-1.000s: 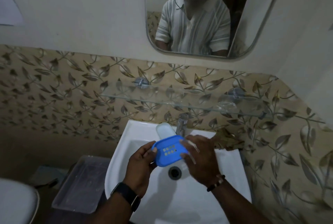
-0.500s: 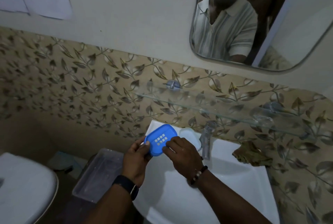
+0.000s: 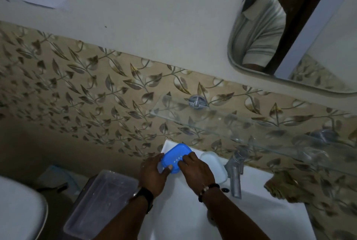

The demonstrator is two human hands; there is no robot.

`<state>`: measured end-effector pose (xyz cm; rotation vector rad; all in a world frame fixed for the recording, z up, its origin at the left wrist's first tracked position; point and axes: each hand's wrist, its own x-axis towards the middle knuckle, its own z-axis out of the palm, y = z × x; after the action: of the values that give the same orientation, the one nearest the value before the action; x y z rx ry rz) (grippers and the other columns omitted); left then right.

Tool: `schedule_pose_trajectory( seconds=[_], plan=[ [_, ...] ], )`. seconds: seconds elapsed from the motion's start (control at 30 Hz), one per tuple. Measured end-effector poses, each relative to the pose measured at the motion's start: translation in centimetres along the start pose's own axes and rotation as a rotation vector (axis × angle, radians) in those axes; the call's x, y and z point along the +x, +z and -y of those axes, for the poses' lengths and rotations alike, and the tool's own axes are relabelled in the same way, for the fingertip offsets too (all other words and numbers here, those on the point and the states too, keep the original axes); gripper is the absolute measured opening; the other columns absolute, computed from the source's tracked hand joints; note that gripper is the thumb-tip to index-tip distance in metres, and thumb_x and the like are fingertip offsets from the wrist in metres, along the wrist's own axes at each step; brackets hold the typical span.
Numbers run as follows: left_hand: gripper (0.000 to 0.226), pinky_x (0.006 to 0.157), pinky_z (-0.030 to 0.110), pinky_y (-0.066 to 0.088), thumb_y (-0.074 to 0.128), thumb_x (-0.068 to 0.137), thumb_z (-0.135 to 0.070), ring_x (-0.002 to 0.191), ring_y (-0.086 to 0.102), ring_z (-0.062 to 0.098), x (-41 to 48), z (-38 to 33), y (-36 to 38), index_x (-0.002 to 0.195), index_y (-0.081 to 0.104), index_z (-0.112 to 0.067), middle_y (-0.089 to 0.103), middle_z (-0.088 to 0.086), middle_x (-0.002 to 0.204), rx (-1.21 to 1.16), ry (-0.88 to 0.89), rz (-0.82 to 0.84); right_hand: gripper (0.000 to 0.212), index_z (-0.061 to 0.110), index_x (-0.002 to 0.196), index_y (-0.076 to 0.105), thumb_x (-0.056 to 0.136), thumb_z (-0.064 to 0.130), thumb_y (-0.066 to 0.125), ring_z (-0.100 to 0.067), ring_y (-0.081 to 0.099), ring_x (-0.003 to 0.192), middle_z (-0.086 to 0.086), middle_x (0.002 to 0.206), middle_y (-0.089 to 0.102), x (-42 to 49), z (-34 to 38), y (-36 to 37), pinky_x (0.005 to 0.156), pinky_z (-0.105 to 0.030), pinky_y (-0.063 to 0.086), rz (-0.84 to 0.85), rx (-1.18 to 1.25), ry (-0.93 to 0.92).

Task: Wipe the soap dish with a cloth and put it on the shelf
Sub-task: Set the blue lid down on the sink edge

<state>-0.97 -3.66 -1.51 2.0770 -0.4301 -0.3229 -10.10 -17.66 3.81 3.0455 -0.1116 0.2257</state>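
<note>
The blue soap dish (image 3: 176, 155), with small drain holes, is at the back left corner of the white sink (image 3: 185, 210). My left hand (image 3: 153, 175) grips its left side, thumb on its front edge. My right hand (image 3: 196, 170) holds its right side with the fingertips over the holes. A white soap dish part (image 3: 214, 164) lies on the sink rim just right of it. A brown patterned cloth (image 3: 284, 187) lies bunched on the sink's right rim. The glass shelf (image 3: 231, 123) runs along the wall above the sink.
A metal tap (image 3: 236, 174) stands between the white dish part and the cloth. A clear plastic bin (image 3: 100, 205) sits left of the sink, a toilet (image 3: 19, 210) at far left. A mirror (image 3: 289, 27) hangs at upper right. Something clear rests on the shelf's right end (image 3: 309, 154).
Both hands carried the blue dish from over the drain to the sink's back left corner and lowered it there. The camera swung left.
</note>
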Motion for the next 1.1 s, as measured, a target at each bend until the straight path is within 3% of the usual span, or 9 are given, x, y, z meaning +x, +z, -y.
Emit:
schedule_pose_trajectory(
  seconds=[0.1, 0.2, 0.27, 0.33, 0.57, 0.7, 0.83, 0.93, 1.1],
  plan=[
    [0.073, 0.106, 0.04, 0.039, 0.069, 0.085, -0.057, 0.129, 0.049, 0.03, 0.7, 1.0, 0.6, 0.144, 0.053, -0.018, 0.058, 0.008, 0.141, 0.304, 0.077, 0.023, 0.039, 0.023, 0.084, 0.075, 0.05, 0.019, 0.092, -0.018, 0.071, 0.081, 0.002, 0.082, 0.071, 0.5, 0.4, 1.2, 0.043, -0.022, 0.049, 0.051, -0.018, 0.065],
    [0.077, 0.102, 0.041, 0.043, 0.068, 0.08, -0.06, 0.126, 0.049, 0.031, 1.4, 1.8, 1.2, 0.144, 0.051, -0.021, 0.057, 0.007, 0.14, 0.419, 0.104, 0.03, 0.036, 0.019, 0.09, 0.074, 0.057, 0.014, 0.088, -0.023, 0.071, 0.088, -0.003, 0.09, 0.071, 0.6, 0.6, 2.4, 0.046, -0.025, 0.052, 0.072, 0.018, 0.142],
    [0.075, 0.099, 0.042, 0.046, 0.069, 0.077, -0.058, 0.123, 0.05, 0.032, 1.7, 1.9, 1.3, 0.141, 0.053, -0.021, 0.059, 0.008, 0.137, 0.428, 0.113, 0.018, 0.032, 0.012, 0.112, 0.069, 0.08, 0.009, 0.072, -0.029, 0.063, 0.113, -0.012, 0.115, 0.066, 0.5, 0.4, 3.1, 0.066, -0.034, 0.06, 0.104, 0.135, 0.168],
    [0.076, 0.098, 0.043, 0.047, 0.068, 0.077, -0.059, 0.123, 0.05, 0.032, 2.0, 2.0, 1.4, 0.142, 0.052, -0.022, 0.058, 0.008, 0.137, 0.435, 0.12, 0.011, 0.037, 0.01, 0.133, 0.055, 0.096, 0.01, 0.05, -0.03, 0.044, 0.135, -0.014, 0.14, 0.05, 0.5, 0.1, 3.5, 0.091, -0.042, 0.055, 0.17, 0.178, 0.174],
    [0.086, 0.107, 0.044, 0.04, 0.065, 0.079, -0.062, 0.133, 0.043, 0.028, 2.0, 1.7, 1.7, 0.151, 0.041, -0.021, 0.05, 0.005, 0.147, 0.512, 0.213, 0.05, 0.043, 0.008, 0.143, 0.048, 0.101, 0.007, 0.046, -0.032, 0.034, 0.144, -0.018, 0.154, 0.037, 0.5, 0.1, 3.7, 0.116, -0.041, 0.036, 0.122, 0.259, 0.184],
    [0.085, 0.109, 0.044, 0.037, 0.068, 0.081, -0.057, 0.135, 0.041, 0.029, 2.4, 1.4, 1.7, 0.152, 0.039, -0.02, 0.048, 0.006, 0.149, 0.516, 0.208, 0.057, 0.044, 0.009, 0.145, 0.045, 0.101, 0.008, 0.046, -0.031, 0.032, 0.144, -0.016, 0.155, 0.036, 0.4, 0.3, 3.7, 0.116, -0.042, 0.035, 0.11, 0.27, 0.208],
    [0.088, 0.109, 0.047, 0.036, 0.069, 0.079, -0.057, 0.136, 0.04, 0.032, 2.5, 1.7, 1.8, 0.152, 0.04, -0.018, 0.047, 0.01, 0.151, 0.5, 0.221, 0.076, 0.044, 0.005, 0.119, 0.069, 0.076, 0.001, 0.079, -0.037, 0.063, 0.119, -0.023, 0.129, 0.064, -0.2, 0.1, 3.8, 0.093, -0.043, 0.057, -0.021, 0.219, 0.143],
    [0.092, 0.112, 0.048, 0.033, 0.065, 0.077, -0.058, 0.141, 0.034, 0.033, 2.8, 1.7, 1.5, 0.156, 0.034, -0.02, 0.039, 0.01, 0.157, 0.512, 0.244, 0.107, 0.039, 0.006, 0.124, 0.066, 0.085, 0.006, 0.07, -0.035, 0.059, 0.124, -0.02, 0.133, 0.061, -0.6, 0.3, 3.6, 0.101, -0.041, 0.051, 0.021, 0.197, 0.142],
    [0.089, 0.113, 0.049, 0.029, 0.064, 0.081, -0.054, 0.144, 0.031, 0.033, 3.7, 1.4, 0.8, 0.157, 0.033, -0.019, 0.035, 0.01, 0.16, 0.554, 0.304, 0.132, 0.051, 0.014, 0.101, 0.078, 0.052, 0.01, 0.093, -0.024, 0.074, 0.096, -0.008, 0.103, 0.076, -0.7, 0.5, 3.3, 0.079, -0.033, 0.062, 0.0, 0.152, 0.125]
  ],
)
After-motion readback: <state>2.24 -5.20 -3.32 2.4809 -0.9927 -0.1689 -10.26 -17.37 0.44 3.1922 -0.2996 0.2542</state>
